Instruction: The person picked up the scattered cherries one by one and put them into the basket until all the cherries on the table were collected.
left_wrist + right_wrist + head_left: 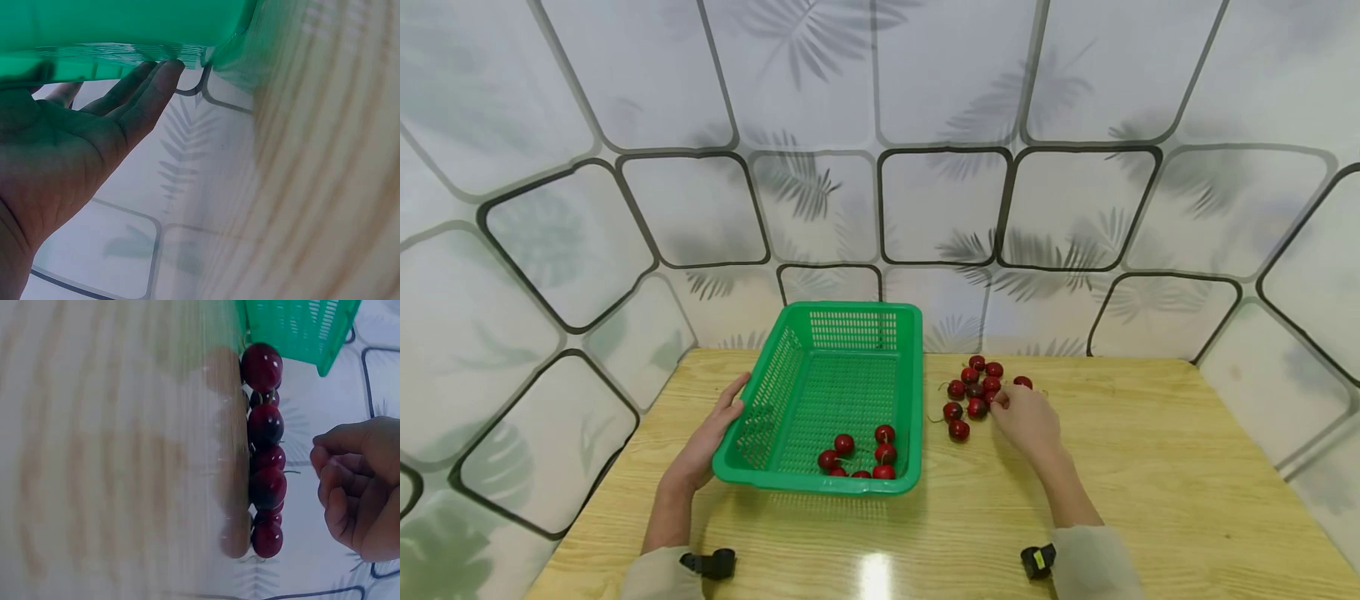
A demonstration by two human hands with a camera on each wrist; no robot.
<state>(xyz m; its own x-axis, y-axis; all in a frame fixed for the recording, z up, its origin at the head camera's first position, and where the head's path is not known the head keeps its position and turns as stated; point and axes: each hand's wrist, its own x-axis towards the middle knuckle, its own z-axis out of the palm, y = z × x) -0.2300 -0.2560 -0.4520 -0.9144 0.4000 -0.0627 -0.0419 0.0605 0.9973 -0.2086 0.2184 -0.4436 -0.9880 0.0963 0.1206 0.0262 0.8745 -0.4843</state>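
Note:
My left hand (707, 437) lies against the left side of a green plastic basket (915, 400). In the left wrist view its fingers (147, 103) reach out nearly straight along the basket wall. Red cherries (844, 444) sit in the basket's near end, some partly hidden behind the near rim. To the right, a cluster of cherries with stems (958, 431) lies on the table. My right hand (1028, 421) hovers at the cluster's right edge with fingers curled. In the right wrist view the thumb and fingertips come close together, above the cherries (267, 487), with no cherry showing between them.
The light wooden table (1150, 467) ends at a patterned backdrop (943, 208) behind the basket and cherries. One cherry (1022, 382) lies just behind my right hand. Dark wrist straps show on both sleeves.

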